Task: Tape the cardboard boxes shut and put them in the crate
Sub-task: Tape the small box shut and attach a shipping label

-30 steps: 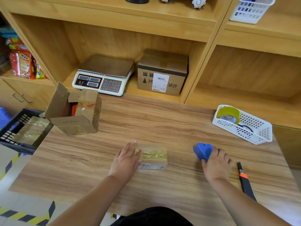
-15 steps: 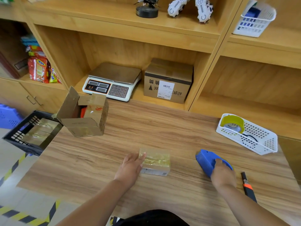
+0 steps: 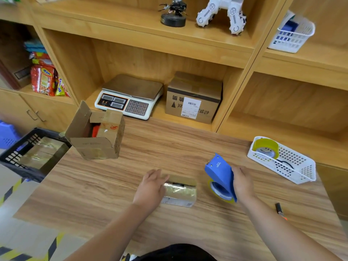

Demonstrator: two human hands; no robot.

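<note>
A small cardboard box (image 3: 179, 192) wrapped in shiny tape lies on the wooden table (image 3: 169, 147) in front of me. My left hand (image 3: 150, 189) rests against its left end with the fingers laid over it. My right hand (image 3: 242, 182) grips a blue tape dispenser (image 3: 219, 174), lifted and tilted just right of the box, with its tape roll showing underneath. A larger cardboard box (image 3: 98, 135) stands open at the table's left, something red inside. The black crate (image 3: 20, 157) sits off the table's left edge and holds taped boxes.
A white basket (image 3: 293, 166) with a yellow tape roll (image 3: 265, 149) stands at the right. A utility knife (image 3: 280, 210) lies near the right edge. On the shelf behind are a scale (image 3: 130, 97) and a labelled carton (image 3: 194, 97).
My right hand has picked the blue dispenser up off the table and tilted it upright. My left hand stays at the small box. The view has shifted slightly upward.
</note>
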